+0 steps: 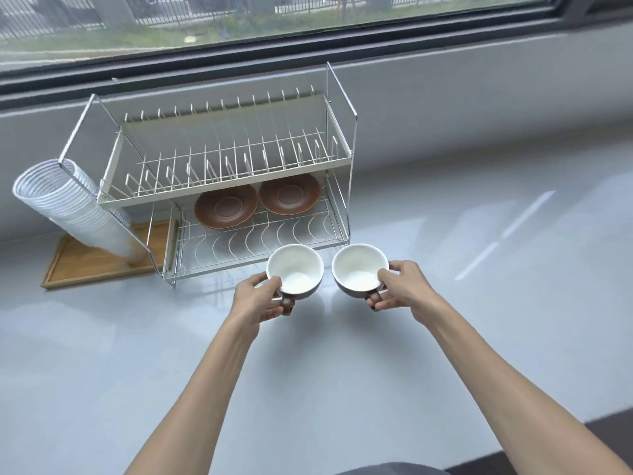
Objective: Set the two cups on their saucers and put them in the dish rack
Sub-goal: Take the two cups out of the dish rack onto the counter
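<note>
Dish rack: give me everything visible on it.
The dish rack is a two-tier frame of shiny metal wire with cream-coloured rails, standing upright on the grey counter below the window. Its upper tier of upright plate dividers holds nothing. On the lower wire shelf two brown saucers lie side by side near the back. A stack of white cups leans at its left end.

The left hand [261, 296] and right hand [401, 289] each grip a white-lined brown ceramic cup [295, 271] [359, 270] by its handle, before a two-tier wire dish rack [226, 186] holding two brown round saucers [226, 206] [289, 193].
</note>
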A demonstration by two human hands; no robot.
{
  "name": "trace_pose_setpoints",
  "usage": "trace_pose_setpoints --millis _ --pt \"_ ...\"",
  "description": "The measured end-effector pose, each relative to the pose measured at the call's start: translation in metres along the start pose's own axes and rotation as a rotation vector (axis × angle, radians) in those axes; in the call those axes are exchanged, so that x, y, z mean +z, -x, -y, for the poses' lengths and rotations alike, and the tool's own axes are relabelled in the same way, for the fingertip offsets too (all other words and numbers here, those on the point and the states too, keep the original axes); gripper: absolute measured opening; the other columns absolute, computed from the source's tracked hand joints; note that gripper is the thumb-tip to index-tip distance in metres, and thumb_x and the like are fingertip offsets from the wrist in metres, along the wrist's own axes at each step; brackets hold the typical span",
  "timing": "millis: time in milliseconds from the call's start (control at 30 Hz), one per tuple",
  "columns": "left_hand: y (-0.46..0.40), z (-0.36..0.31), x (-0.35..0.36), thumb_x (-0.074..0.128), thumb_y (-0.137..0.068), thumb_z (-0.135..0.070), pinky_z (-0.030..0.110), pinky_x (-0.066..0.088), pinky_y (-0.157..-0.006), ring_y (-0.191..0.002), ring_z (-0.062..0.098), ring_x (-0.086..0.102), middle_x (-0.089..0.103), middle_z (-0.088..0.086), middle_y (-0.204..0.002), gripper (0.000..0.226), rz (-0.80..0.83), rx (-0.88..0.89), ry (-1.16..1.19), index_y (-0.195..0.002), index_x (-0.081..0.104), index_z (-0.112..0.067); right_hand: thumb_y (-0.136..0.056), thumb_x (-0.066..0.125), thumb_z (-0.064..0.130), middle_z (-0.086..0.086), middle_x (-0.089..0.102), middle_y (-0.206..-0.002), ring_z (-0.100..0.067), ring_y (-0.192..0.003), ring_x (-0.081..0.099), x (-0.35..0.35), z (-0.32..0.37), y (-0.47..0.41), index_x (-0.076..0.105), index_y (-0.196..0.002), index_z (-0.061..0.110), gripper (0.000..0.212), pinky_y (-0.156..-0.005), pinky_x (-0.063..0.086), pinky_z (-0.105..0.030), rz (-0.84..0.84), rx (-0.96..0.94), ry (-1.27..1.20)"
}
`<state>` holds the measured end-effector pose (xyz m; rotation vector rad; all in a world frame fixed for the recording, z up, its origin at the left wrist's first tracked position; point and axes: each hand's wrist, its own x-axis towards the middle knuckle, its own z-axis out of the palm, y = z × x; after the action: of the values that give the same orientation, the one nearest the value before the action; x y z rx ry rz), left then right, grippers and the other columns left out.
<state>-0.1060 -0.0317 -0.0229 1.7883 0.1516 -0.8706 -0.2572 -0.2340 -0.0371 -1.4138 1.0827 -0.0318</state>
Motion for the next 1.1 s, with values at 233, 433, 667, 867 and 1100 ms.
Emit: trace_pose_setpoints --millis 233,433,667,867,1100 --pt "0.0 0.01 0.059 0.052 -0.089 -0.006 0.018 0.051 -0.045 -0.045 0.018 0.067 0.066 0.01 -0.072 0.036 0.141 -0.009 -0.065 -0.123 0.058 -0.016 -0.088 0.041 0.004 -0.02 0.07 -0.073 -0.039 -0.068 0.075 -0.043 -0.038 0.011 0.055 -0.126 0.007 0.04 -0.06 0.06 -0.035 -0.173 0.045 -0.075" --pt "-0.008 0.01 0.104 0.051 -0.088 -0.005 0.017 0.048 -0.043 -0.06 0.03 0.065 0.066 0.015 -0.08 0.045 0.229 -0.025 -0.099 -0.131 0.057 -0.013 -0.091 0.04 0.002 -0.019 0.07 -0.079 -0.032 -0.063 0.074 -0.073 -0.055 0.013 0.055 -0.119 0.012 0.033 -0.052 0.058 -0.029 -0.314 0.072 -0.175" --pt "-0.026 0.004 0.145 0.052 -0.088 -0.005 0.018 0.05 -0.047 -0.048 0.019 0.066 0.069 0.011 -0.08 0.044 0.262 -0.037 -0.102 -0.129 0.057 -0.02 -0.092 0.038 0.004 -0.031 0.071 -0.099 -0.029 -0.061 0.073 -0.097 -0.073 0.004 0.055 -0.118 0.012 0.032 -0.058 0.061 -0.033 -0.414 0.098 -0.241" --pt "-0.037 0.007 0.158 0.053 -0.087 -0.007 0.018 0.049 -0.044 -0.063 0.03 0.064 0.067 0.014 -0.075 0.05 0.297 -0.043 -0.116 -0.137 0.055 -0.015 -0.09 0.038 0.002 -0.033 0.07 -0.103 -0.029 -0.058 0.07 -0.102 -0.078 0.001 0.058 -0.114 0.011 0.033 -0.052 0.057 -0.029 -0.437 0.097 -0.301" --pt "-0.042 0.011 0.164 0.053 -0.087 -0.007 0.017 0.048 -0.044 -0.07 0.032 0.06 0.062 0.015 -0.077 0.047 0.316 -0.049 -0.15 -0.133 0.059 -0.015 -0.09 0.038 0.001 -0.028 0.069 -0.093 -0.03 -0.058 0.069 -0.099 -0.083 0.0 0.057 -0.122 0.006 0.038 -0.049 0.056 -0.028 -0.448 0.103 -0.332"
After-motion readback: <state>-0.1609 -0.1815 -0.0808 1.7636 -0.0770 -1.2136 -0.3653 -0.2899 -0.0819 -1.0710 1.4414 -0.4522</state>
